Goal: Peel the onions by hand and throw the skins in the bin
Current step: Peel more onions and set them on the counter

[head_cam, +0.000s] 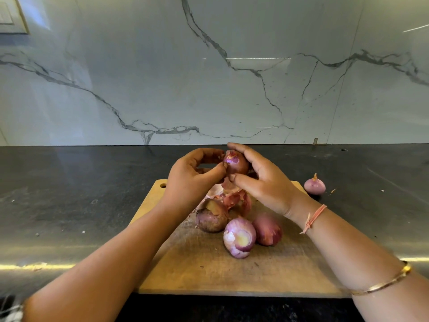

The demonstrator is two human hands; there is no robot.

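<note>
Head view, the only one. Both hands are raised just above the far end of a rectangular wooden cutting board (209, 270) that lies on a dark stone counter (69, 194). The right hand (262, 180) cradles a small round red onion (235, 162), fingers curled over its top and thumb under it. The left hand (190, 175) pinches at that onion's left side, thumb and forefinger closing on the edge where the dry coat has torn and glossy purple flesh shows. Below them lies a heap of loose papery pink-brown skins (236, 198). Three more bulbs sit close together nearer the person: a dull brown-purple onion with its coat on (211, 218), a pale purple onion with a trimmed yellow end (240, 237), and a pink half-stripped onion (268, 230). A bare purple peeled onion (314, 185) rests on the counter off the board's right far corner. No bin is in view.

Handling judgement: the bulb is light and firm and tolerates a snug grip. The outer skin is thin, brittle and likely to tear into flakes. The exposed layer looks slick. The best purchase is probably the torn lip near the top, pulling down toward the root while the other hand turns the bulb. The scraps, being nearly weightless, will want gathering in a bunched handful.
</note>
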